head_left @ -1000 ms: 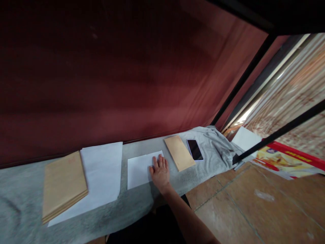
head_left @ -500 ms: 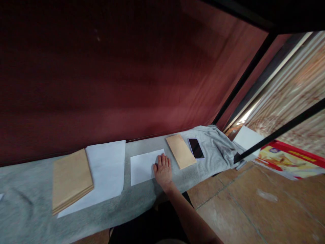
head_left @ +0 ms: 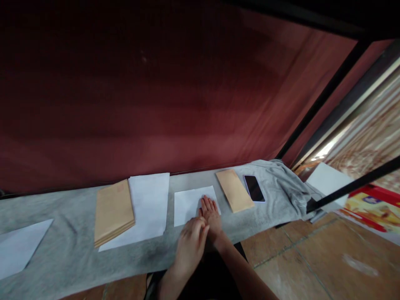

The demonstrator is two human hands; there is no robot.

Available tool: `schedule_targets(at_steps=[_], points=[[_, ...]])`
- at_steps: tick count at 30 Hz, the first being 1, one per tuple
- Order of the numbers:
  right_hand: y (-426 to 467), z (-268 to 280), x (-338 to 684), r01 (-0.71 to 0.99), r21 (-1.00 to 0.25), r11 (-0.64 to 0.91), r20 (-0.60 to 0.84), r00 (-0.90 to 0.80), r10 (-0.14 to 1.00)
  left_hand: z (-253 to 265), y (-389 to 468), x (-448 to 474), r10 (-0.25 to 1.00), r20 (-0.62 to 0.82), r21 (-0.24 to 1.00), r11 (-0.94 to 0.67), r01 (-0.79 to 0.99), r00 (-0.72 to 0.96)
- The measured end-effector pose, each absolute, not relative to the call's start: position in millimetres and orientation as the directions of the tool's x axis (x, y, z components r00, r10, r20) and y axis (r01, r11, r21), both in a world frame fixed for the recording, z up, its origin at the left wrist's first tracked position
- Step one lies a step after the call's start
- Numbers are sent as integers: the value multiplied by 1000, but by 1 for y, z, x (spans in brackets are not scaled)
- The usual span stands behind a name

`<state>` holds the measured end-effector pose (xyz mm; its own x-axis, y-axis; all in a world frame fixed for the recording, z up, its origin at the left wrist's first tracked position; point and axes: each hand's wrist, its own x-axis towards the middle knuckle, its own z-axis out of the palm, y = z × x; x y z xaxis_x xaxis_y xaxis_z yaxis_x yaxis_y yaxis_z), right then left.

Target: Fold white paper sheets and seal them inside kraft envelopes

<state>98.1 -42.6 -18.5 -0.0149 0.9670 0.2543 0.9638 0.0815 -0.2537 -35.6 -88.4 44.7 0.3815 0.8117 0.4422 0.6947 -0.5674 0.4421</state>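
On the grey cloth-covered bench [head_left: 70, 254] before me: a small plain white rectangular paper sheet [head_left: 189, 202], tan paper envelopes [head_left: 114, 210] and, toward the right edge, a black-screened phone [head_left: 254, 188] rimmed pale lilac.

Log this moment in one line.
right hand: flat on white paper; left hand: curled near right hand; brown envelope: beside paper; phone: beside envelope

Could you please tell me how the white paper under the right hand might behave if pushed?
The white paper looks thin, so it may be light and floppy. Lying flat, it seems unlikely to tip. The right hand on it would probably resist sliding.
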Motion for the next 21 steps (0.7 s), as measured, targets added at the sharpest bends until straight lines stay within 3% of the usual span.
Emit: schedule_targets(at_steps=[4,10,21], points=[[-44,-20,93,960,-217,176,216,-128,968,20,-57,-23,831,336,282,-537,795,443],[-46,-17,88,962,-211,174,249,-120,961,-17,-25,-19,888,228,228,-447,865,398],[-49,-21,113,979,-199,46,329,23,944,-28,-23,-52,925,290,179,-304,936,245]])
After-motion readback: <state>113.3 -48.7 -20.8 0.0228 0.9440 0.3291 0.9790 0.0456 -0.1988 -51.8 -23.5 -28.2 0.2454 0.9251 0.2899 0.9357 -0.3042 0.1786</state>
